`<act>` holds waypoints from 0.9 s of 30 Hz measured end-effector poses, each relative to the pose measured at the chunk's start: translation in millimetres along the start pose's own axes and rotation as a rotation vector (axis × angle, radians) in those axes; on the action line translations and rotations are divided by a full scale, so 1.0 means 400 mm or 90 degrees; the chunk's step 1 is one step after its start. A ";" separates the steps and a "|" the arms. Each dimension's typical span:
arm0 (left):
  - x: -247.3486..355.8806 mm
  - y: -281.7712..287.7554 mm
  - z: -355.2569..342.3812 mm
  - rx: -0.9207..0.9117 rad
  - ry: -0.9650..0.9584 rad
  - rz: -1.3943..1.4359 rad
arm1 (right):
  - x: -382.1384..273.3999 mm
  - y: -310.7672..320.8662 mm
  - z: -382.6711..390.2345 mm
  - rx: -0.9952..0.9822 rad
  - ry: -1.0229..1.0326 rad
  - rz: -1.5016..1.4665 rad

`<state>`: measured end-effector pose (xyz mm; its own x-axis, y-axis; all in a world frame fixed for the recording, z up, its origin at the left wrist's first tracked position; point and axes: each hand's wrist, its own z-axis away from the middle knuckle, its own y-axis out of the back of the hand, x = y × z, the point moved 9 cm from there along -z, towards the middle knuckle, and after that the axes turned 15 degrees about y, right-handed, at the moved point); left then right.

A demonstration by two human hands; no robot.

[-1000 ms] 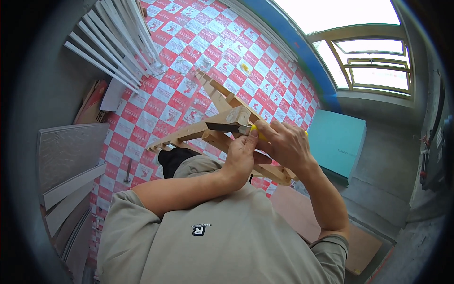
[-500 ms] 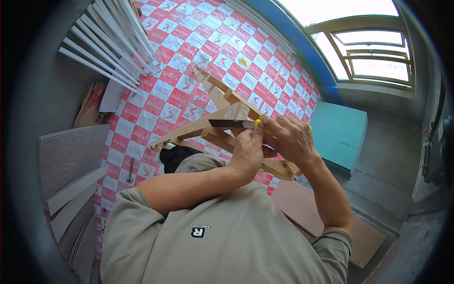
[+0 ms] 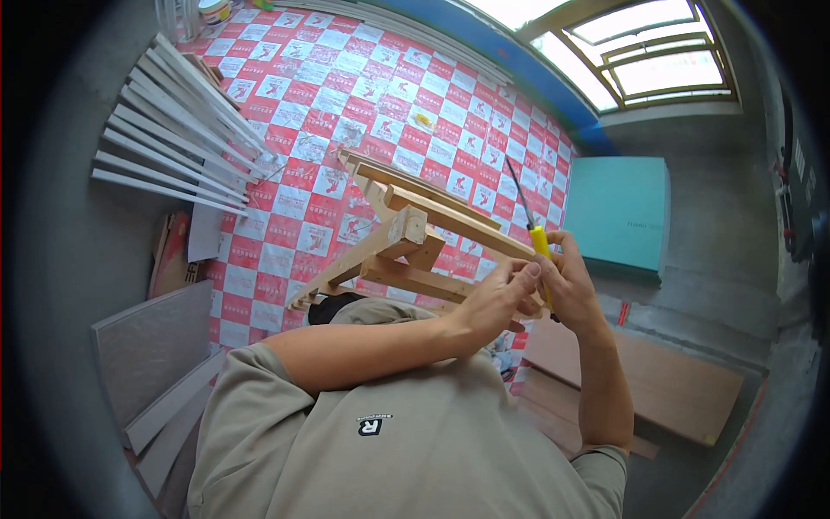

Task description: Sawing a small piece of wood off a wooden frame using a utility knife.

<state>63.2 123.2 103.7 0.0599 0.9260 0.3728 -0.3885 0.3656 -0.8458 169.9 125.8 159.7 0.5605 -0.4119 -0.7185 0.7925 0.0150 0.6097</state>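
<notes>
Yellow utility knife (image 3: pixel 536 232): prob. light, stiff; best held by handle (image 3: pixel 542 246), pinched in R hand (image 3: pixel 570 283); L hand's (image 3: pixel 499 299) grip unclear.

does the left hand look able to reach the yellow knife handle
Probably yes: the left hand is close to the yellow handle; the right hand grips it but leaves its blade end uncovered.

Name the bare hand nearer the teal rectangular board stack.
The right hand, gripping the yellow-handled, dark-bladed knife; the left hand sits farther from that stack.

1 yellow-handled knife (image 3: pixel 539 240) is held near upright, its thin dark blade slanting up and left.
</notes>
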 end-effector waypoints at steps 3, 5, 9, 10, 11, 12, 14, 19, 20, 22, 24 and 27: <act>0.029 0.021 0.057 -0.021 0.027 0.016 | -0.069 -0.096 -0.010 -0.073 0.036 -0.059; 0.033 0.054 0.072 0.043 0.088 0.154 | -0.141 -0.111 -0.034 -0.083 0.074 0.028; 0.076 0.092 0.111 0.049 0.081 0.214 | -0.201 -0.162 -0.077 -0.162 0.054 -0.001; 0.085 0.110 0.124 0.041 0.082 0.220 | -0.210 -0.185 -0.084 -0.171 0.055 -0.043; 0.091 0.124 0.137 0.039 0.096 0.218 | -0.216 -0.208 -0.093 -0.180 0.055 -0.085; 0.102 0.144 0.154 0.055 0.100 0.243 | -0.207 -0.231 -0.104 -0.200 0.068 -0.027; 0.105 0.186 0.173 0.061 0.130 0.283 | -0.218 -0.255 -0.110 -0.228 0.038 -0.011; 0.107 0.227 0.193 0.073 0.201 0.292 | -0.231 -0.292 -0.117 -0.275 -0.040 -0.022; 0.110 0.230 0.190 0.065 0.203 0.279 | -0.230 -0.293 -0.119 -0.270 -0.042 -0.012; 0.115 0.235 0.184 0.057 0.209 0.270 | -0.225 -0.300 -0.129 -0.270 -0.046 -0.010; 0.119 0.240 0.180 0.057 0.216 0.282 | -0.229 -0.298 -0.141 -0.266 -0.049 -0.007; 0.120 0.247 0.179 0.037 0.231 0.265 | -0.235 -0.298 -0.147 -0.302 -0.124 0.022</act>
<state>-38.1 196.9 65.2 0.1989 0.9681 -0.1525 -0.4965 -0.0346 -0.8674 37.1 216.3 134.9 0.5693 -0.5657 -0.5965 0.8212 0.4248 0.3810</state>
